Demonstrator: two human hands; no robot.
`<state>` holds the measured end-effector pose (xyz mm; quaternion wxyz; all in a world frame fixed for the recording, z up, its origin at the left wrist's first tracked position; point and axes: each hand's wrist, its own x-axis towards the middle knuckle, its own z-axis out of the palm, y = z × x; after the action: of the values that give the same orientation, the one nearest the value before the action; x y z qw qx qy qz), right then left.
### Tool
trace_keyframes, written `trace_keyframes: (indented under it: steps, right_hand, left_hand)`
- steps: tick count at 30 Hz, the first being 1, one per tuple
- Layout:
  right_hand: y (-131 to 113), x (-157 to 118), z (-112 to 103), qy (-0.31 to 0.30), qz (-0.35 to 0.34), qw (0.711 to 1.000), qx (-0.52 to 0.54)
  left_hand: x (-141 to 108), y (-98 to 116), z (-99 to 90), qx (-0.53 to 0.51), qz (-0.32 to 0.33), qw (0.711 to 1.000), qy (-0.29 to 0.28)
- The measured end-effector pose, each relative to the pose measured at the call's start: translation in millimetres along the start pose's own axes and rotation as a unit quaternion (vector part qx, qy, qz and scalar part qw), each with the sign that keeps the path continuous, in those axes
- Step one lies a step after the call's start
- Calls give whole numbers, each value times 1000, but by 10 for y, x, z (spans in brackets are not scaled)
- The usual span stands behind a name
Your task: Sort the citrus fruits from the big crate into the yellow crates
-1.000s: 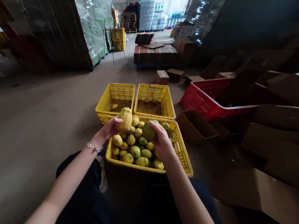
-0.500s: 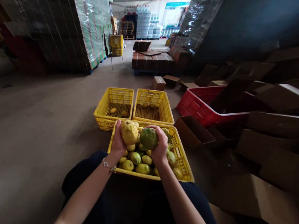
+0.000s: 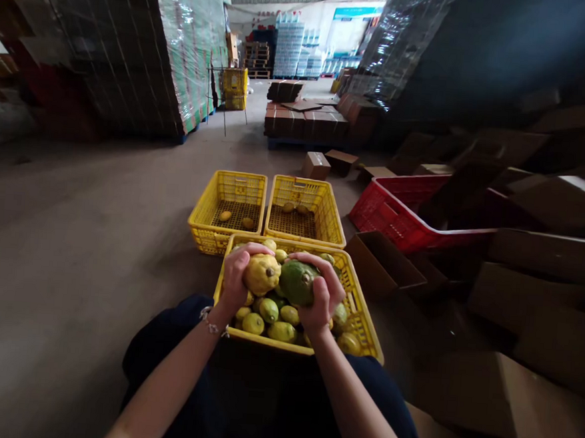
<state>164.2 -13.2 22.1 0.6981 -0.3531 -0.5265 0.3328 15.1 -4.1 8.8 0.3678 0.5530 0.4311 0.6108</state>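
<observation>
My left hand (image 3: 235, 278) is wrapped round a large yellow lemon (image 3: 262, 274) with bumpy skin, its stem end turned toward me. In my right hand (image 3: 323, 291) is a big dark green lemon (image 3: 298, 282), also with its end facing me. Both fruits are held side by side above a yellow plastic crate (image 3: 366, 317). Many smaller lemons fill that crate, among them a greenish one (image 3: 269, 309) and a yellow one (image 3: 253, 323). My hands and the two held fruits hide part of the pile.
Beyond the near crate stand a left yellow crate (image 3: 199, 229) and a right yellow crate (image 3: 335, 225), each with a couple of lemons inside. To the right are a red crate (image 3: 387, 215), an open cardboard box (image 3: 382, 265) and piled cartons (image 3: 525, 395). A wrapped pallet stack (image 3: 184, 51) rises at left.
Both hands have rolled the fruits over, so their ends now face me. My left fingers have come over the top of the yellow lemon. The view has shifted slightly.
</observation>
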Motion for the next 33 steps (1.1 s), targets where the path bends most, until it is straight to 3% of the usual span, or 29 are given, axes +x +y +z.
trace_keyframes:
  steps: [4, 12, 21, 28, 33]
  right_hand:
    - [22, -21, -12, 8, -9, 1000, -6]
    - [-20, -29, 15, 17, 12, 1000, 7]
    - [14, -38, 28, 14, 32, 999, 18]
    - [52, -13, 6, 6, 35, 999, -15]
    - [84, -10, 33, 18, 46, 999, -17]
  left_hand:
    - [17, 115, 11, -53, 75, 995, 36]
    - [-4, 120, 31, -58, 25, 997, 41]
    - [4, 114, -51, -55, 56, 997, 9]
    - [49, 86, -139, 49, 67, 996, -46]
    - [33, 110, -157, 78, 90, 992, -51]
